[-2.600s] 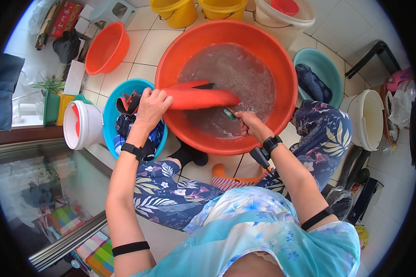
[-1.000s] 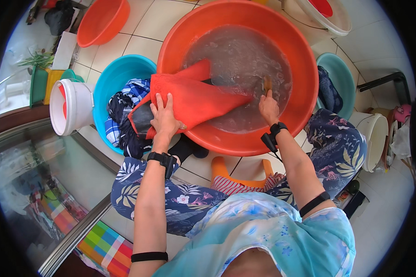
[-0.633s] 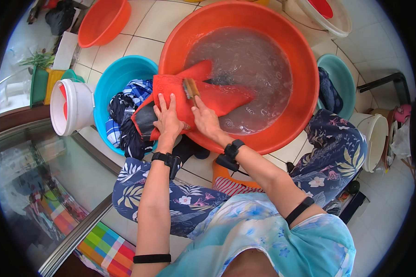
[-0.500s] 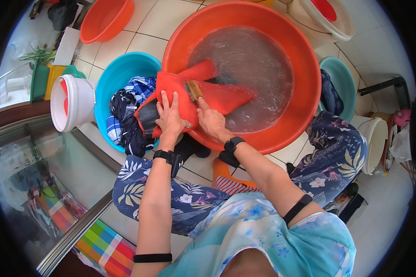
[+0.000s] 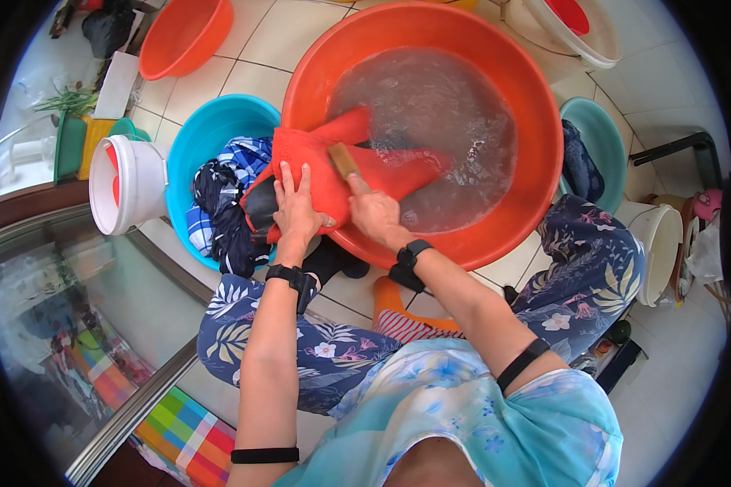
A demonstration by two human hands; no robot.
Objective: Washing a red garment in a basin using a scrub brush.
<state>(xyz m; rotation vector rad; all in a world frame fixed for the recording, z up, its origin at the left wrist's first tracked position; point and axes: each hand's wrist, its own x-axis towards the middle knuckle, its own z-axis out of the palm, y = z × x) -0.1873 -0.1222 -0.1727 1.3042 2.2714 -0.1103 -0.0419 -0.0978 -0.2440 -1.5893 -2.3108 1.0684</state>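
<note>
Across the left rim of the big basin (image 5: 536, 138), red cloth (image 5: 325, 187) between my hands

My left hand (image 5: 297, 213) lies on the cloth's left part, palm down and fingers spread, pressing it without gripping. My right hand (image 5: 376, 215) is closed around the handle of a wooden brush (image 5: 343, 161), its head over the red fabric just right of my left fingertips; I can't tell whether the bristles touch. To the right, two red lengths run toward the cloudy water (image 5: 430, 97). The dark-lined left end hangs beside clothes (image 5: 223, 183) in the blue tub (image 5: 211, 122).
</note>
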